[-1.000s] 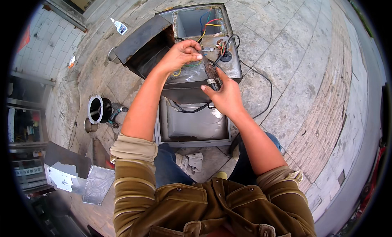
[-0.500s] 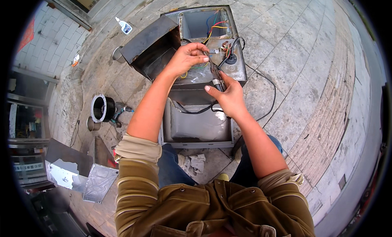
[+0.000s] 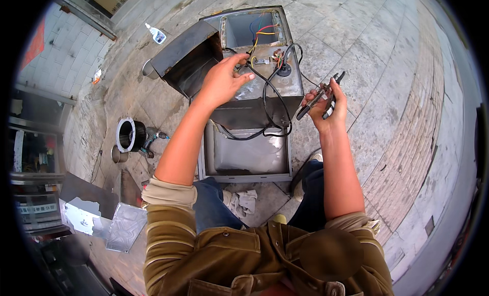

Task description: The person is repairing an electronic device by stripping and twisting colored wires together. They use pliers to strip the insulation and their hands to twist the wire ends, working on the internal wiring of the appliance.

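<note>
My left hand (image 3: 224,79) hovers over the top of a grey metal appliance housing (image 3: 254,87), thumb apart from the slightly bent fingers. Its fingertips are at a black cable (image 3: 272,82) that loops down the housing's front; whether they touch it I cannot tell. Off to the housing's right, my right hand (image 3: 331,107) is wrapped around a pair of dark-handled pliers (image 3: 332,108), spread apart in the palm. Coloured wires (image 3: 262,33) run out of the housing's square opening. Beside them sits a small metal terminal piece (image 3: 262,61).
An open metal cover (image 3: 188,54) leans at the housing's left, and a shallow metal tray (image 3: 244,158) lies in front. On the paving left are a blower wheel (image 3: 131,135), a cordless drill (image 3: 152,140) and sheet-metal pieces (image 3: 125,227). A spray bottle (image 3: 156,34) stands farther off. A rag (image 3: 242,202) lies between my feet.
My right hand has moved right, away from the housing, taking the pliers with it. My left hand's thumb and fingers have parted, and the black cable now hangs in a loop.
</note>
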{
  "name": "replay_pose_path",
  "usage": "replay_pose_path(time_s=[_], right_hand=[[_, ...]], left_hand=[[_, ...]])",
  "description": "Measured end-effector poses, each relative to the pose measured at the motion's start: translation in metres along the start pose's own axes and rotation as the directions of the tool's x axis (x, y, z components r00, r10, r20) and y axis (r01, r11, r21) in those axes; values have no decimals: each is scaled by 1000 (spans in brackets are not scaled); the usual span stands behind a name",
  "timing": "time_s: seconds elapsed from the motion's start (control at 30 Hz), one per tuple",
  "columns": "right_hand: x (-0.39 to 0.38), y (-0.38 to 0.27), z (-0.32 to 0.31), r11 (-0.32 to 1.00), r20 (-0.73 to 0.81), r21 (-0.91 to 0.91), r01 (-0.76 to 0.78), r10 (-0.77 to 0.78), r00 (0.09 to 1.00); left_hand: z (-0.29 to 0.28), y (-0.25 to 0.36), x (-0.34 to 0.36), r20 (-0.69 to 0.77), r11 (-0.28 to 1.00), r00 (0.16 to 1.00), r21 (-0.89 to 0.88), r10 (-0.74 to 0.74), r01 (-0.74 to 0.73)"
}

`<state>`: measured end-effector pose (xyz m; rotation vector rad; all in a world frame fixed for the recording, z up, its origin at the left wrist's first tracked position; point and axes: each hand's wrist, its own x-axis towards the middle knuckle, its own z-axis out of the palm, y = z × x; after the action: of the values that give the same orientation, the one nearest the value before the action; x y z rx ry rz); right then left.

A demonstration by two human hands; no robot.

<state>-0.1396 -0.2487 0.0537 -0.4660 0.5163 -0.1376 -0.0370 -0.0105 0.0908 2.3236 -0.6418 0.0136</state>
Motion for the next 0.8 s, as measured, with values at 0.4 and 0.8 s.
replay_pose_path(time_s=[0.4, 0.8], right_hand=[[-11, -11, -9, 889, 9, -429, 163, -176, 984], [-19, -18, -21, -214, 495, -851, 479, -628, 600]], left_hand=[[47, 73, -14, 85, 916, 990, -395, 116, -73], [131, 152, 67, -109, 831, 974, -546, -198, 108]])
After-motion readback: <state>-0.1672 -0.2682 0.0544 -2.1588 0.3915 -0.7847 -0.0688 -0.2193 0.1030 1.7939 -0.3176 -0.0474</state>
